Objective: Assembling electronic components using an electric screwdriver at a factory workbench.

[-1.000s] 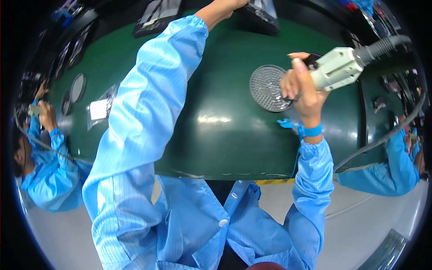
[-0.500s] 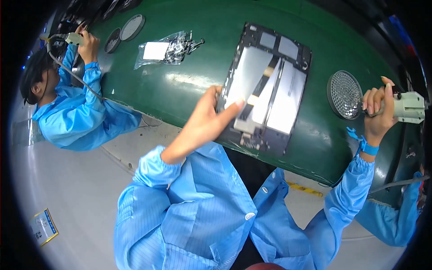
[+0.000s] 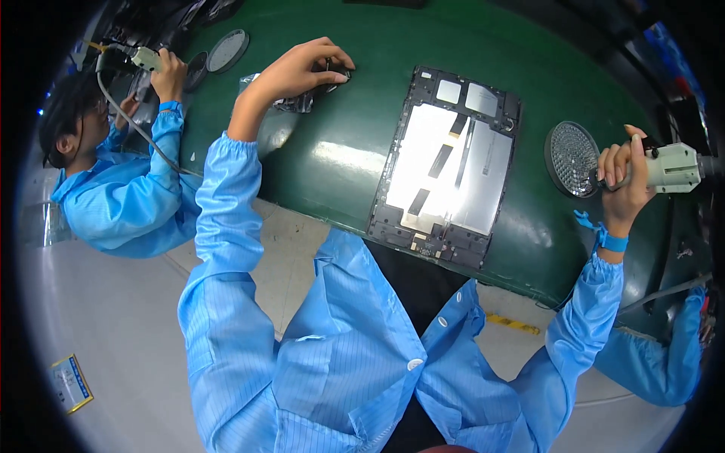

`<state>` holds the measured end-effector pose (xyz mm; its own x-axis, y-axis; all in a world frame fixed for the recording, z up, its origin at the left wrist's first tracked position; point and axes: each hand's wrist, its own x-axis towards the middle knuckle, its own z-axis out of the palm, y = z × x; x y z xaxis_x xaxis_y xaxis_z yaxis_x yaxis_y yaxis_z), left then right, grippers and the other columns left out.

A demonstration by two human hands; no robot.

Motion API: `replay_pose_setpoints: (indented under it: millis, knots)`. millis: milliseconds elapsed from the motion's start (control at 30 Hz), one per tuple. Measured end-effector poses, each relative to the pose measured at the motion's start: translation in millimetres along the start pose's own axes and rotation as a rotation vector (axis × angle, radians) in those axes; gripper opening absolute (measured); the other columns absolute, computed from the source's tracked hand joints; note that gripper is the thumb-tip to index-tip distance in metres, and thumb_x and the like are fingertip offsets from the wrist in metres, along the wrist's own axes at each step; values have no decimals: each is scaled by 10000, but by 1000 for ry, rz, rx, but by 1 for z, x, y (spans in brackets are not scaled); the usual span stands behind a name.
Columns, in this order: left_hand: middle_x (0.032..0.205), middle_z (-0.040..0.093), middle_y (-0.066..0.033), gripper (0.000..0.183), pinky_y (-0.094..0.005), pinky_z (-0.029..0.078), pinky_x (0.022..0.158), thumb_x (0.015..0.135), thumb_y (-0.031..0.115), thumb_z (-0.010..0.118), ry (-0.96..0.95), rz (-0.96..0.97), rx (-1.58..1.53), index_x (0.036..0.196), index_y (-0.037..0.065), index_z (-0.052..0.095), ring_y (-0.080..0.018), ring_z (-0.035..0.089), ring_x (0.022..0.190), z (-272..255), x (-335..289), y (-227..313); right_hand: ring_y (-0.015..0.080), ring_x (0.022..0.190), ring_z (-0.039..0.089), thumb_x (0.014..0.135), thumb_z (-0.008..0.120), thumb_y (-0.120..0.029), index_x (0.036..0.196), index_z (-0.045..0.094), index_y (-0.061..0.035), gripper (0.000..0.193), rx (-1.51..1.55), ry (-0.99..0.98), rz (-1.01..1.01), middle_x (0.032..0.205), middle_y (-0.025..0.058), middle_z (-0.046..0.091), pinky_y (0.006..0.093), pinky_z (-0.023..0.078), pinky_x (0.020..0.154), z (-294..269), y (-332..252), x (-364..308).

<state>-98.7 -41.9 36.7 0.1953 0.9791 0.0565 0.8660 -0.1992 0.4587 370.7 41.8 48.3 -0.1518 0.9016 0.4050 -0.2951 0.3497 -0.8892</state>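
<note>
A tablet with its back cover off [image 3: 483, 174] lies on the green table in front of me, its silver battery area and black ribbon strips showing. My left hand [image 3: 298, 72] is over the plastic bag of small black parts [image 3: 296, 103], mostly covering it. Its thumb and fingers are pinched on a small black part [image 3: 332, 84], whose exact kind I cannot make out. At the right, my right hand [image 3: 628, 181] is wrapped round a pale electric screwdriver [image 3: 676, 169]. The tool's front end is beside a round dish of screws [image 3: 570, 155].
To the left, a co-worker in blue [image 3: 124, 204] holds a similar pale screwdriver [image 3: 146, 59]. Two round dishes stand near that person, one a grey dish [image 3: 227, 50]. Another blue sleeve [image 3: 657, 370] shows at the lower right. The table's front edge [image 3: 332, 219] runs before me.
My left hand has let go of the tablet and moved up and left to the bag, closing on a small black part. The tablet now lies on the table. My right hand barely moved.
</note>
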Motion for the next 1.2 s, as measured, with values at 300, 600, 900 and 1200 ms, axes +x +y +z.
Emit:
replay_pose_setpoints:
  millis: [300, 600, 900, 1200]
  knots:
    - [840, 682, -32, 171, -251, 502, 710, 904, 174, 697, 57, 36, -223, 975, 18, 683, -102, 630, 788, -29, 22, 13, 82, 413, 353, 974, 510, -94, 1098, 546, 103, 236, -10, 2, -10, 540, -16, 340, 262, 361, 427, 4, -3, 0]
    - [910, 688, -53, 339, -269, 525, 794, 944, 190, 634, 233, 104, -510, 1264, 79, 650, -126, 636, 840, 19, 62, 55, 83, 413, 349, 963, 507, -82, 1109, 533, 108, 241, -21, 7, -2, 534, -11, 340, 265, 357, 425, 7, -3, 1]
    - [1051, 715, -167, 324, -287, 511, 948, 927, 165, 663, 159, -151, -803, 1152, -69, 657, -193, 682, 1003, 49, 53, 61, 76, 432, 341, 979, 478, -115, 1173, 548, 74, 280, -60, -20, -6, 559, -23, 337, 263, 346, 440, -4, -2, 0]
    - [1068, 712, -171, 302, -292, 488, 982, 927, 159, 678, 206, -211, -1014, 1143, -50, 647, -195, 674, 1027, 81, 50, 59, 81, 418, 346, 949, 523, -85, 1108, 546, 112, 255, -32, 10, 20, 534, -13, 338, 268, 354, 428, -5, 3, 0]
